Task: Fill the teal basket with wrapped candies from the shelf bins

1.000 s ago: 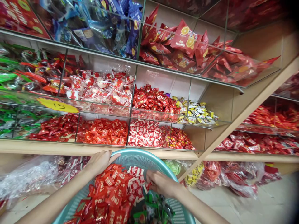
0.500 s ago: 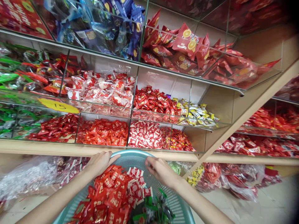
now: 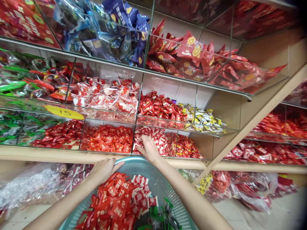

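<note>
Left grip clamped on the far-left rim of the teal basket; basket hangs below and right of it, round mouth facing up. Right grip at the shelf compartment of red-and-white candies, thumb and fingers apart; candies lie beneath and around it, contact unclear. Their long axes point every which way. In the basket, one loose red-and-white candy lies roughly left to right, beside orange-red packets.

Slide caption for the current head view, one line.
Left hand gripping the teal basket, right hand at the shelf's red-and-white candies.
</note>
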`<state>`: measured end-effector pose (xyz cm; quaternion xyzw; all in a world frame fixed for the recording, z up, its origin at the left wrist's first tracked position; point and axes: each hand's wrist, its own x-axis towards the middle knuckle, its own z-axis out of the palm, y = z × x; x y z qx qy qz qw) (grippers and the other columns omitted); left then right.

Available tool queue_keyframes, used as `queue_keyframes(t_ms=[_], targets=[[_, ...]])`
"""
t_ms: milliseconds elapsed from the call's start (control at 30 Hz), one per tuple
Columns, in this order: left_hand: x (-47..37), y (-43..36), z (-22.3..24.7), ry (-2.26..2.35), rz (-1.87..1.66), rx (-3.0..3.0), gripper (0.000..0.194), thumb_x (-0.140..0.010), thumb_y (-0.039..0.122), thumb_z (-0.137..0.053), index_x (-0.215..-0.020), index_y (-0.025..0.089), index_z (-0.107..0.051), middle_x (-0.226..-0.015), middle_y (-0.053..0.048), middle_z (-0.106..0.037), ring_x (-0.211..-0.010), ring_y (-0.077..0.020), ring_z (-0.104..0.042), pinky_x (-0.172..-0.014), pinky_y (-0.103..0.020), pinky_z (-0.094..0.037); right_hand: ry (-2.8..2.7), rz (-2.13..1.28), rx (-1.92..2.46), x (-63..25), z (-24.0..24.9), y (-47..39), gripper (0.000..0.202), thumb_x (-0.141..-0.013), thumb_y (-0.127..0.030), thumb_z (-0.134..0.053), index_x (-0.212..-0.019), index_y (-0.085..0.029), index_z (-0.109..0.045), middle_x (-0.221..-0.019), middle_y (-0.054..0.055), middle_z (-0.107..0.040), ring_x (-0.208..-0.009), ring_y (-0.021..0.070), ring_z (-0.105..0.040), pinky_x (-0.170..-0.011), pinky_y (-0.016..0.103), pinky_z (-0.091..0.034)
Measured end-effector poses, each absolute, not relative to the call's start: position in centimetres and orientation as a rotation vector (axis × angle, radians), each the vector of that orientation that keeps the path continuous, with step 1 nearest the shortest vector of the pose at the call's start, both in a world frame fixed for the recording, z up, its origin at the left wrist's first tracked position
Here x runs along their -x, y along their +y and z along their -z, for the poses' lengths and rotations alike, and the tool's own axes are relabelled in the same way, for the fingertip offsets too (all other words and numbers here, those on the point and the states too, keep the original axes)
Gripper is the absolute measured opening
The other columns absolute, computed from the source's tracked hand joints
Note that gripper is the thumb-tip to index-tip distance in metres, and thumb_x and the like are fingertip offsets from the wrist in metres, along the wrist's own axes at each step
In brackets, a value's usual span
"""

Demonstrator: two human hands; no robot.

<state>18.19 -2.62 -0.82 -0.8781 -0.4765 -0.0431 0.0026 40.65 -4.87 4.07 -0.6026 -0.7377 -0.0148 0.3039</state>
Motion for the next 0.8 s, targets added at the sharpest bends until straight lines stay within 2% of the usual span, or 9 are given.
queue_keyframes(t_ms=[200,367,500,667,800], targets=[[-18.4,-2.8,0.2,-1.531,0.130,2.786,0.061,-0.088,0.060,-0.021,-0.085,0.014,-0.061,-0.083,-0.017,-0.070,-0.084,-0.0330,-0.067,-0.072,-0.038,-0.046,-1.944,0.126,1.674,-40.0,-3.1,-4.0,0.004,-0.082,-0.019,-0.055,-0.080,-0.021,-0.051,-0.091,0.006,-0.056,-0.090,0.0209,-0.048,-0.078,0.032,-0.038],[-18.4,-3.0,0.1,-1.603,0.135,2.785,0.060,-0.086,0.061,-0.024,-0.088,0.015,-0.062,-0.086,-0.017,-0.070,-0.087,-0.0311,-0.066,-0.074,-0.037,-0.045,-1.870,0.158,1.630,-40.2,-3.5,-4.2,0.013,-0.088,-0.019,-0.045,-0.076,-0.021,-0.051,-0.083,0.005,-0.057,-0.082,0.0193,-0.049,-0.076,0.031,-0.038],[-18.4,-2.8,0.3,-1.613,0.133,2.794,0.063,-0.086,0.063,-0.022,-0.088,0.016,-0.063,-0.086,-0.017,-0.070,-0.087,-0.0311,-0.066,-0.074,-0.037,-0.045,-1.750,0.119,1.500,-40.8,-4.7,-5.9,0.013,-0.089,-0.022,-0.044,-0.079,-0.021,-0.051,-0.084,0.004,-0.059,-0.083,0.0182,-0.050,-0.075,0.029,-0.039],[-18.5,-2.8,0.1,-1.613,0.118,2.797,0.063,-0.085,0.064,-0.023,-0.087,0.017,-0.063,-0.085,-0.016,-0.070,-0.087,-0.0296,-0.066,-0.076,-0.036,-0.045,-1.647,-0.099,1.363,-40.8,-5.3,-11.4,0.014,-0.089,-0.026,-0.047,-0.077,-0.021,-0.052,-0.085,0.003,-0.060,-0.081,0.0156,-0.053,-0.075,0.027,-0.040],[-18.7,-3.0,-0.4,-1.655,0.078,2.800,0.062,-0.085,0.064,-0.025,-0.090,0.016,-0.064,-0.088,-0.016,-0.070,-0.089,-0.0299,-0.066,-0.077,-0.037,-0.045,-1.676,-0.429,1.509,-41.1,-3.8,-15.6,0.016,-0.087,-0.028,-0.049,-0.074,-0.020,-0.053,-0.069,-0.001,-0.057,-0.064,0.0125,-0.051,-0.060,0.023,-0.038]])
